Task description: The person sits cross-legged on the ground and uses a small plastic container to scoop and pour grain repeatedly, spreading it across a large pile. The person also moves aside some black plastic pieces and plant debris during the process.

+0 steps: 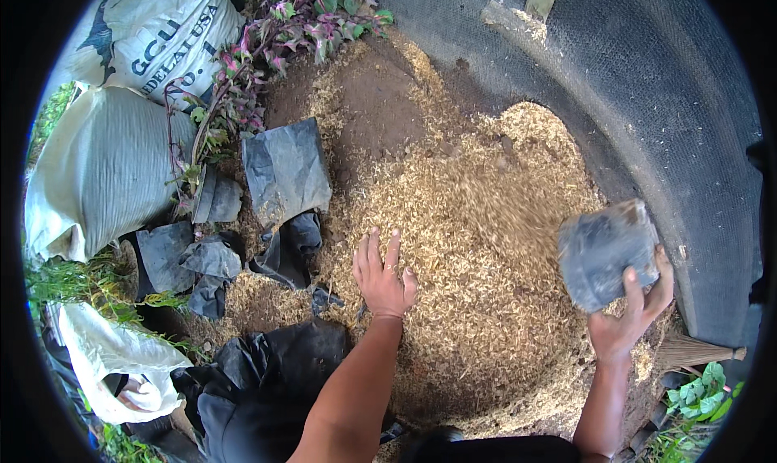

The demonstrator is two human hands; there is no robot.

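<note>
Black grow bag (607, 254) in my right hand (627, 321), grip clenched on its base, bag tilted above husk pile (477, 244). My left hand (382, 278) flat on husk, grip released, holding nothing. Step looks like filling bag; next move likely calls for scooping husk toward mouth. Black net wall (672, 115) hems right side; spare bags (285, 170) and white sacks (101, 167) left; open room over pile centre.

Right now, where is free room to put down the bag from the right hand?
The husk pile is bare between the left hand and the right hand holding the grey bag. The brown soil near the plants is free. Left is crowded: black bags, white sacks.
</note>
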